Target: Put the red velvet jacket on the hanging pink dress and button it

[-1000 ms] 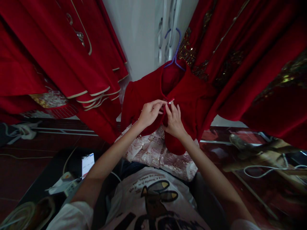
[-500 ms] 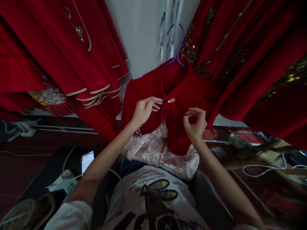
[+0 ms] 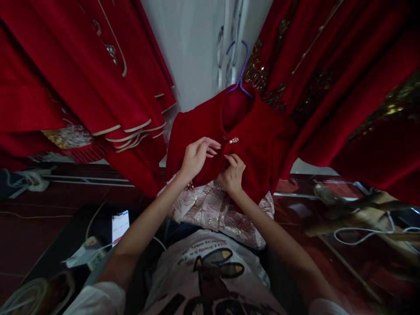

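Observation:
A red cropped jacket [image 3: 252, 148] hangs on a purple hanger [image 3: 242, 81] in front of me, its lower part over my lap. A beaded clasp [image 3: 232, 140] sits at its collar front. My left hand [image 3: 197, 158] lies against the left front panel, fingers stretched towards the clasp, with nothing visible in them. Just below the clasp, at the front opening, my right hand [image 3: 232, 174] has its fingertips pinched together; whatever they hold is too small to make out. Beneath the jacket, a shiny pale pink quilted cloth [image 3: 210, 203] covers my lap.
Red garments with pale trim [image 3: 131, 87] hang at left, and red garments with gold sequins [image 3: 328, 100] at right. A lit phone [image 3: 120, 227] and a power strip [image 3: 96, 258] lie on a dark surface at left. Wooden pieces and a white cable [image 3: 361, 236] are at right.
My right hand has moved left and down, from out over the right panel to the front opening below the clasp. My left hand has stayed almost in place.

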Action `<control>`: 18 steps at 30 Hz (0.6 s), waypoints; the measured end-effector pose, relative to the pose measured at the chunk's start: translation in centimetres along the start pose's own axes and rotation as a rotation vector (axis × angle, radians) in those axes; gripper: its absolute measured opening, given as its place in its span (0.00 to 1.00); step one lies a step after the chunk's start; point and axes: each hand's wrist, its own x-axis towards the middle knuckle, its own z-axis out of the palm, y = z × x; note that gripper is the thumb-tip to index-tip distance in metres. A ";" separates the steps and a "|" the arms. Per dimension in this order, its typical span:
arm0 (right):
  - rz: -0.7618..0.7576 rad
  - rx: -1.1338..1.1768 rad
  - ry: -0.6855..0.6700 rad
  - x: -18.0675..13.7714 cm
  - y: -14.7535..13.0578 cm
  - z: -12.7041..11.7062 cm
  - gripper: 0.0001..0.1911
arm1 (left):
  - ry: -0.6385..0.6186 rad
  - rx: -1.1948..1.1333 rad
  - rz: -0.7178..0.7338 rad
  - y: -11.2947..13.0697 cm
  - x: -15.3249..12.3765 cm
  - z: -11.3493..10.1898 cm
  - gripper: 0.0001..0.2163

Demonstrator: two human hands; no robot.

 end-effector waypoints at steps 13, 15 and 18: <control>0.392 0.589 -0.480 7.7 4.3 -14.3 0.16 | 0.150 0.050 0.038 0.6 0.0 -4.7 0.18; 0.389 0.687 -0.570 8.6 3.3 -17.1 0.13 | 0.163 0.064 0.025 0.4 0.0 -5.3 0.19; 0.309 0.799 -0.647 9.2 0.9 -19.2 0.14 | 0.171 0.100 0.025 -0.3 -0.3 -5.5 0.18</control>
